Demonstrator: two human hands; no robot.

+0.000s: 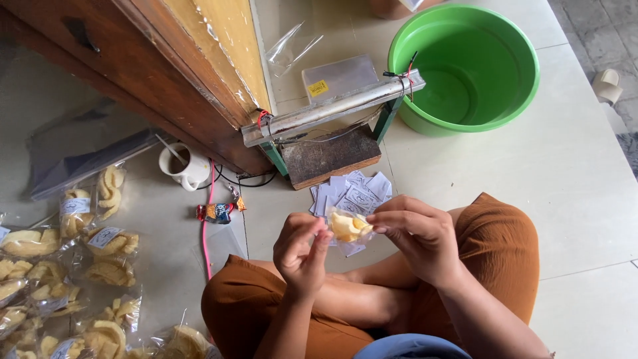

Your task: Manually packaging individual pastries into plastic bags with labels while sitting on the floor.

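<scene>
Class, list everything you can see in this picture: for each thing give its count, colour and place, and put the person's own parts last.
snack bag: one, clear with yellow chips, held between both hands
paper labels: small pile, white, floor beyond the hands
sealer: one, metal bar on a dark wooden base, centre
basin: one, green, top right
cup: one, white, beside the wooden door
filled bags: many, clear with yellow chips, floor at left
left hand: pinching the bag
right hand: pinching the bag

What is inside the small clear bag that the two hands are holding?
The small clear bag, held by the left hand and right hand, contains yellow chips. Fingers cover both ends of the bag, so anything else inside cannot be seen.
</scene>
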